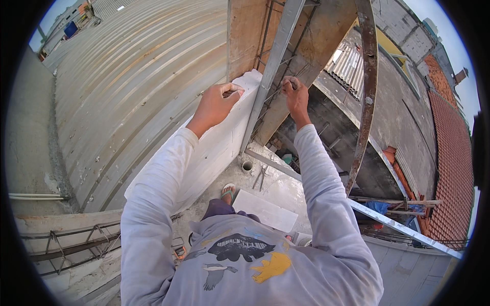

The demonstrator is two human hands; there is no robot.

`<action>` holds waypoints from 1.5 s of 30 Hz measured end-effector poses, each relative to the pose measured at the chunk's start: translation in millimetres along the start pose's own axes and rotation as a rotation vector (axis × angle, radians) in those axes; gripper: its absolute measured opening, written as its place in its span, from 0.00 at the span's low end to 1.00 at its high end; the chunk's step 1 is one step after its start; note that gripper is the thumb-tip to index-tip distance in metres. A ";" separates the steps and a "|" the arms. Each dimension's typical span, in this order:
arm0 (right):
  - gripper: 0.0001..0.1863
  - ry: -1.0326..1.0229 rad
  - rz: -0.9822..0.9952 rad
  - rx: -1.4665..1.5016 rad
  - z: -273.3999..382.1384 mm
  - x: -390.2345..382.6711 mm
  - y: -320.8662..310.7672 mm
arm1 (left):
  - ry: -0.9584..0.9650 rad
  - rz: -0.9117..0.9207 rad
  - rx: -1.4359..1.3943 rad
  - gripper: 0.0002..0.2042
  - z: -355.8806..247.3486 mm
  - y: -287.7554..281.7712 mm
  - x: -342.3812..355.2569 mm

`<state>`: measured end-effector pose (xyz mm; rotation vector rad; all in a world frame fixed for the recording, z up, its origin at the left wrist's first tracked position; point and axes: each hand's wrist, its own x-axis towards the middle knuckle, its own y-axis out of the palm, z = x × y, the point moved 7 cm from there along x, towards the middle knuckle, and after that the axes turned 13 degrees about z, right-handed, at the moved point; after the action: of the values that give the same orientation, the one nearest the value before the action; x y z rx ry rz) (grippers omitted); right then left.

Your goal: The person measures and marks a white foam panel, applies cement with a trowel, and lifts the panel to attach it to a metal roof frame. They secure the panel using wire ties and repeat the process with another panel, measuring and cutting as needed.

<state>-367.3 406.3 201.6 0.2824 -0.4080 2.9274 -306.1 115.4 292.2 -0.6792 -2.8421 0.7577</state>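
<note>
Both my arms reach forward in long grey sleeves. My left hand point(218, 108) is over the top of a white wall point(212, 145), thumb and fingers pinched together; anything between them is too small to make out. On the other side of a grey metal bar point(275, 61), my right hand point(296, 99) is raised with its fingers curled in a pinch, and what they hold cannot be seen. Thin steel rods point(301, 38) run behind the bar, close to my right hand. Brown plywood boards point(248, 35) stand upright around these rods.
A corrugated roof point(138, 92) spreads out on the left. A rusty curved metal strip point(366, 97) rises on the right. Below are a round pipe opening point(247, 166), pliers-like tool point(262, 177) and pale flat board point(265, 210). Rebar point(71, 247) lies at lower left.
</note>
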 end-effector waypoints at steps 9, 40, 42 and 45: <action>0.12 -0.025 0.059 0.021 -1.1 7.9 29.1 | -0.187 0.295 -0.203 0.15 48.5 50.3 151.5; 0.14 -0.518 -0.122 -0.010 121.4 48.5 -0.3 | 0.245 -0.115 -0.510 0.17 -21.3 27.7 150.5; 0.13 -0.403 0.013 0.034 120.1 54.0 2.7 | 0.294 -0.140 -0.469 0.17 -18.6 19.8 150.2; 0.13 -0.374 0.131 0.178 117.2 65.9 8.0 | 0.359 -0.188 -0.425 0.14 -8.9 7.8 152.7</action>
<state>-413.6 374.7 324.2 0.8666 -0.2188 3.0402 -437.1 194.5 296.5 -0.5169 -2.6869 -0.0070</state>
